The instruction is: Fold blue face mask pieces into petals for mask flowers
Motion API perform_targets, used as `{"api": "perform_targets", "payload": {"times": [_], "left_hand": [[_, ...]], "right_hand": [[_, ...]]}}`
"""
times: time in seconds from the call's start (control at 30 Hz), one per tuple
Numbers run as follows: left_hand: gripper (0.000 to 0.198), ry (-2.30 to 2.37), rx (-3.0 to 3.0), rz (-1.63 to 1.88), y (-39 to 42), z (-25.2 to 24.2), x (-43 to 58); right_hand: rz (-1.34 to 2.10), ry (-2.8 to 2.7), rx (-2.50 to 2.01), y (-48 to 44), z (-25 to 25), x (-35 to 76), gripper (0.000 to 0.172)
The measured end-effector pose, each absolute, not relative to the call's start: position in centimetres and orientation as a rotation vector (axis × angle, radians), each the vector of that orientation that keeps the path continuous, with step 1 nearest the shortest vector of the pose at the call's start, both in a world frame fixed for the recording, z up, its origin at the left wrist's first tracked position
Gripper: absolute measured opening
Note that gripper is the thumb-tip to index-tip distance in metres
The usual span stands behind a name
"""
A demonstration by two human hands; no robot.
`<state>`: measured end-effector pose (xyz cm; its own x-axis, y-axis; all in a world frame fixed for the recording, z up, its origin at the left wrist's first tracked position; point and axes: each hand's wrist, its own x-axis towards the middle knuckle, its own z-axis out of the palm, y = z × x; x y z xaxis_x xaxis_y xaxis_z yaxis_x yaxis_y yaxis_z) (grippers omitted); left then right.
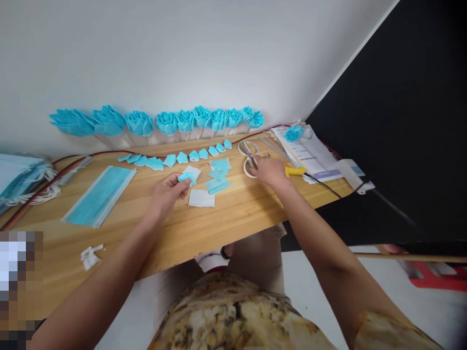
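Note:
My left hand pinches a small folded piece of blue mask fabric between thumb and fingers. Close by on the wooden table lie loose blue cut pieces and a white cut piece. Over at the right, my right hand has its fingers closed at the near end of a pair of scissors, whose handles are hidden. Two white rolls of tape lie at the scissors. Behind, a curved row of folded blue petals crosses the table.
Several blue fabric flowers on sticks lean on the wall. A flat blue mask lies left, near stacked masks and white scraps. A yellow-handled tool with a black cable, papers and another flower are right.

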<state>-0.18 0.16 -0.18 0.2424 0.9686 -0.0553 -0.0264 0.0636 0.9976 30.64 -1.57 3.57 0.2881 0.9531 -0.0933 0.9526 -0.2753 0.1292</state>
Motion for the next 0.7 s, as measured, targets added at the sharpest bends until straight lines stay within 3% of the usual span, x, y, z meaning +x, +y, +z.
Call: {"api": "perform_targets", "payload": {"times": [0.2, 0.4, 0.53, 0.7], "left_hand": [[0.029, 1.030, 1.233, 0.994, 0.1, -0.2, 0.0], [0.031, 1.051, 1.238, 0.979, 0.3, -0.7, -0.1], [0.032, 1.052, 1.227, 0.986, 0.4, -0.6, -0.1], [0.033, 1.047, 1.238, 0.997, 0.5, -0.7, -0.2]], "right_hand": [[-0.166, 1.927, 2.353, -5.0, 3.6, 30.4, 0.058], [0.090, 2.066, 2.353, -1.8, 4.1, 33.9, 0.043], [0.030, 2.159, 2.200, 2.4, 3.5, 35.4, 0.043], [-0.094, 2.223, 2.106, 4.6, 4.2, 36.4, 0.020]]}}
